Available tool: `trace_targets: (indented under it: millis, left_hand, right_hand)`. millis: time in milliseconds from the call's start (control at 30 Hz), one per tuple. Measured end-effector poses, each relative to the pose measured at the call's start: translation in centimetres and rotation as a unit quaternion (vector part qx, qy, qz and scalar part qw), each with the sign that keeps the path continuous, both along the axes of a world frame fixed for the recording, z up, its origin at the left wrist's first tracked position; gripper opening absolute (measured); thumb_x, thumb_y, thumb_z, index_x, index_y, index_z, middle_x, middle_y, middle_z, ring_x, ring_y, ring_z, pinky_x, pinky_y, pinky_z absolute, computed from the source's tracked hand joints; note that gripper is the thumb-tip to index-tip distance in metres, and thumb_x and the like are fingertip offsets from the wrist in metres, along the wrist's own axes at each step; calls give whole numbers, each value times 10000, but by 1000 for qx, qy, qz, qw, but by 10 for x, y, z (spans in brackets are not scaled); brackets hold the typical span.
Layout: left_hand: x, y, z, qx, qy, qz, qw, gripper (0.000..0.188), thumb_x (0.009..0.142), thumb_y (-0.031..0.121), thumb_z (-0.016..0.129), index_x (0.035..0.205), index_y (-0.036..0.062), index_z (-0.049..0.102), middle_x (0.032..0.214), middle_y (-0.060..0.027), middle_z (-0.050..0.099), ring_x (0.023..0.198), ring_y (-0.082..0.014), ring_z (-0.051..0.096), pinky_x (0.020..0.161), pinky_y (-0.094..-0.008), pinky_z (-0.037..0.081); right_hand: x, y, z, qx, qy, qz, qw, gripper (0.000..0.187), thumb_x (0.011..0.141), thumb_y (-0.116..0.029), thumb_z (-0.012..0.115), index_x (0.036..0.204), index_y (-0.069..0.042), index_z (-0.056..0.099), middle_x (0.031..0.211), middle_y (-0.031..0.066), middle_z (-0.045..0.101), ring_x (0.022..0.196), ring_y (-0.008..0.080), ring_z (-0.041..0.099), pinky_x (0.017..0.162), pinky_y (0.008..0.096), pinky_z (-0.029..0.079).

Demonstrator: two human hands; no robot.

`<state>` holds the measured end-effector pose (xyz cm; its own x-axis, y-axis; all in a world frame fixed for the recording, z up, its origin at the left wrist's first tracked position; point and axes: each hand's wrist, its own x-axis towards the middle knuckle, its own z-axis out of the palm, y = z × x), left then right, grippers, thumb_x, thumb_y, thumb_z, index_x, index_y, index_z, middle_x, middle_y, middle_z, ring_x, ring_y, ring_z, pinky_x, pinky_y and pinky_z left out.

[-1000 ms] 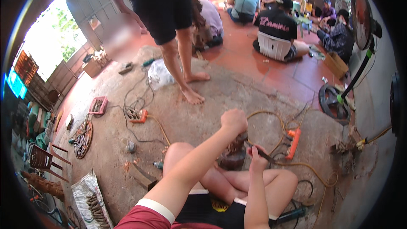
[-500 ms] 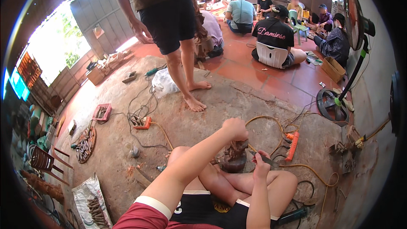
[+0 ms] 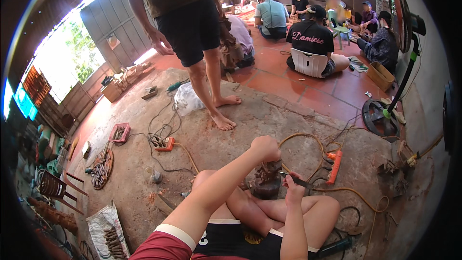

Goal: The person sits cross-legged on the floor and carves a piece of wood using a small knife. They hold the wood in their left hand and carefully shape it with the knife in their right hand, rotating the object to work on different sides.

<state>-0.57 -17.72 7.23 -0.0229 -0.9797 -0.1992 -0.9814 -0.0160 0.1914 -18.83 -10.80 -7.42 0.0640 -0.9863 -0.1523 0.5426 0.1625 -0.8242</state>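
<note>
My left hand (image 3: 265, 148) is closed in a fist over the top of a brown carved wooden piece (image 3: 267, 169); its fingers are partly hidden from this side. The carving stands on a dark rounded block (image 3: 265, 189) in front of my crossed legs. To the right of the block, my right hand (image 3: 294, 190) grips a flat dark knife-like tool (image 3: 302, 182), its light narrow end pointing toward the carving. Whether that end touches the wood I cannot tell.
An orange power strip (image 3: 334, 167) and yellow cable lie to the right, near a standing fan (image 3: 402, 43). A barefoot person (image 3: 192, 33) stands ahead. On the left are a blade (image 3: 166, 205), a glass jar (image 3: 153, 175), a tool roll (image 3: 102, 168) and a sack (image 3: 103, 219) with wooden pieces.
The view has shifted slightly. My left fist stays over the carving, and my right hand with the tool has barely moved.
</note>
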Motion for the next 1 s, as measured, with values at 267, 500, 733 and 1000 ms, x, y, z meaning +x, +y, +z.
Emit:
trace_targets:
  millis: [267, 500, 733, 1000]
  left_hand:
    - [2, -6, -3, -16, 6, 28, 999, 434, 769, 382, 557, 860, 1, 743, 903, -231, 711, 873, -393, 693, 795, -473, 559]
    - [5, -9, -5, -19, 10, 29, 999, 434, 773, 392, 558, 858, 11, 749, 897, -229, 711, 869, -391, 694, 790, -473, 559]
    - [6, -6, -5, -19, 13, 37, 999, 426, 779, 387, 552, 840, 14, 748, 876, -232, 708, 846, -397, 693, 776, -471, 559]
    - [-8, 21, -3, -59, 12, -1, 998, 379, 761, 358, 567, 782, 17, 733, 803, -222, 701, 790, -398, 695, 715, -490, 561]
  right_hand:
    - [1, -5, -8, 16, 7, 7, 1000, 222, 877, -62, 711, 1068, -12, 610, 853, 62, 648, 727, 140, 634, 631, 262, 523]
    - [2, -5, -8, 24, -7, 0, 1000, 209, 878, -59, 704, 1062, -17, 615, 838, 59, 649, 711, 136, 630, 624, 260, 519]
    - [1, -7, -9, 35, 4, 2, 999, 218, 889, -56, 689, 1083, -13, 600, 830, 61, 632, 696, 142, 617, 597, 262, 506]
    - [-11, -8, -6, 44, -14, -33, 998, 242, 889, -56, 688, 1109, -24, 591, 853, 54, 633, 691, 144, 618, 583, 268, 501]
